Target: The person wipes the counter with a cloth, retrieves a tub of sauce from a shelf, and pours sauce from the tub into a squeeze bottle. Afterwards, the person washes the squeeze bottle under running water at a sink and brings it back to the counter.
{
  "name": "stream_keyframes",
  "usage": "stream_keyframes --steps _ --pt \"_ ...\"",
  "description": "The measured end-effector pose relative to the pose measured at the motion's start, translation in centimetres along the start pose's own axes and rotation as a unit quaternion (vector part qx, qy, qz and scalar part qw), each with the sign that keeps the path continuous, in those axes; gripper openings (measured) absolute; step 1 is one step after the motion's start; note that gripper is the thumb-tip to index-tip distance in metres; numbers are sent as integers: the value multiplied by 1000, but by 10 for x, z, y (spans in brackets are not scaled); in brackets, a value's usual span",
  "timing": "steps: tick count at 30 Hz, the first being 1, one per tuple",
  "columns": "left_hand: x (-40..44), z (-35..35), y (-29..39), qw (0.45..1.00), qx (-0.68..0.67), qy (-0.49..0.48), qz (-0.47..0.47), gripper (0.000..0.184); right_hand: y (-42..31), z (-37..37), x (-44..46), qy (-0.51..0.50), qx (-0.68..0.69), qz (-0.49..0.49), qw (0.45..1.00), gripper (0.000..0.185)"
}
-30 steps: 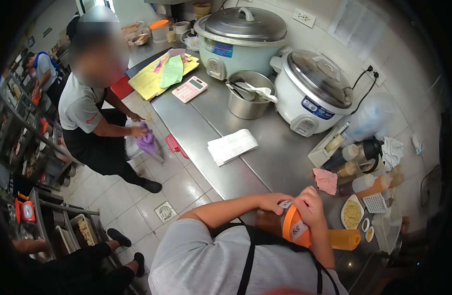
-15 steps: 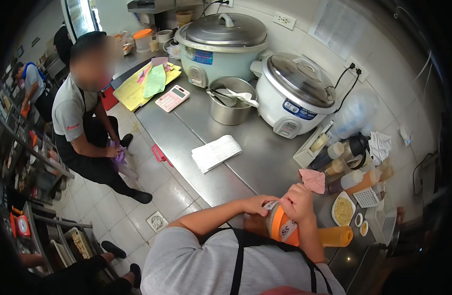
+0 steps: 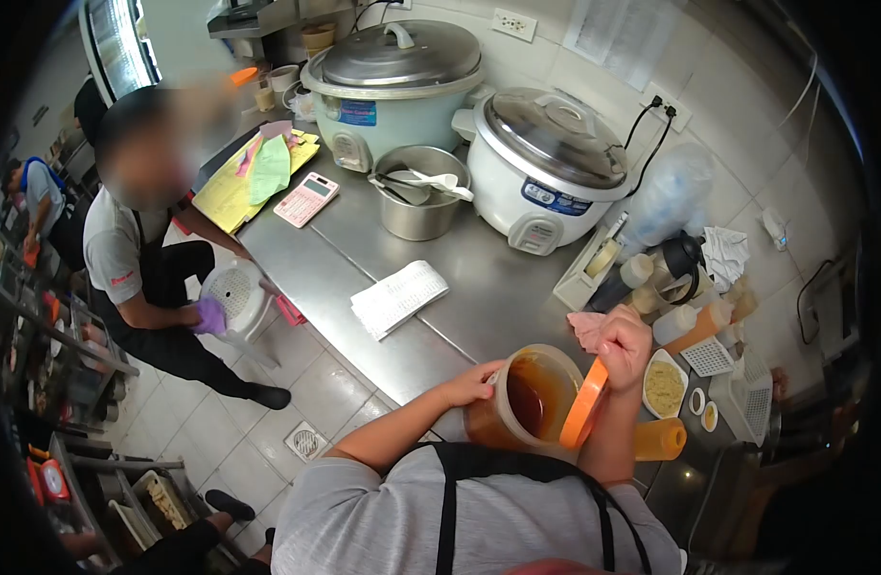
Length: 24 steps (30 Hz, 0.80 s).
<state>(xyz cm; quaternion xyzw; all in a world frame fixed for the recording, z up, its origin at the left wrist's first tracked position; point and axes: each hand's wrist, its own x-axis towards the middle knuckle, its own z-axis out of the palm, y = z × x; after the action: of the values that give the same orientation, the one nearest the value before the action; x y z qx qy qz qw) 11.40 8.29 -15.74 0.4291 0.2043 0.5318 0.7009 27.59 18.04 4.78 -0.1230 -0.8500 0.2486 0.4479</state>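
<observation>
My left hand (image 3: 472, 385) grips the rim side of a clear plastic tub (image 3: 510, 407), which stands open and tilted, with dark reddish-brown sauce inside. The orange lid (image 3: 584, 402) is in my right hand (image 3: 624, 347), held upright on edge at the right side of the tub's mouth. Just behind that hand lies a pink cloth (image 3: 586, 329). An orange squeeze bottle (image 3: 659, 440) lies to the right of my right forearm, close to a white dish of chopped yellowish food (image 3: 664, 388).
Two rice cookers (image 3: 388, 101) (image 3: 546, 172) stand along the wall beside a steel pot of utensils (image 3: 418, 216). A paper pad (image 3: 399, 299) lies on the steel counter (image 3: 354, 259). Sauce bottles (image 3: 695, 326) stand at right. At left, a person (image 3: 148, 259) bends over a white stool (image 3: 237, 297).
The orange lid has come off the tub and moved right in my right hand, baring the sauce. The person at left has bent lower, and a white stool now shows.
</observation>
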Motion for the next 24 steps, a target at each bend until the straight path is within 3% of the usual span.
stream_keyframes --steps 3,8,11,15,20,24 --pt "3 -5 8 998 52 13 24 100 15 8 -4 -25 -27 27 999 21" --pt "-5 -15 24 983 165 70 39 72 28 10 -11 62 35 82 994 21" --pt "-4 -16 31 985 131 95 61 72 44 -1 -29 141 -27 117 983 21" --pt "-2 -12 42 954 219 197 48 62 47 -4 -56 182 -146 141 962 20" --pt "6 -2 61 927 261 268 20 51 23 14 -100 102 -289 74 949 20" --pt "13 4 66 929 254 266 -50 55 2 30 -145 -4 -351 55 935 24"
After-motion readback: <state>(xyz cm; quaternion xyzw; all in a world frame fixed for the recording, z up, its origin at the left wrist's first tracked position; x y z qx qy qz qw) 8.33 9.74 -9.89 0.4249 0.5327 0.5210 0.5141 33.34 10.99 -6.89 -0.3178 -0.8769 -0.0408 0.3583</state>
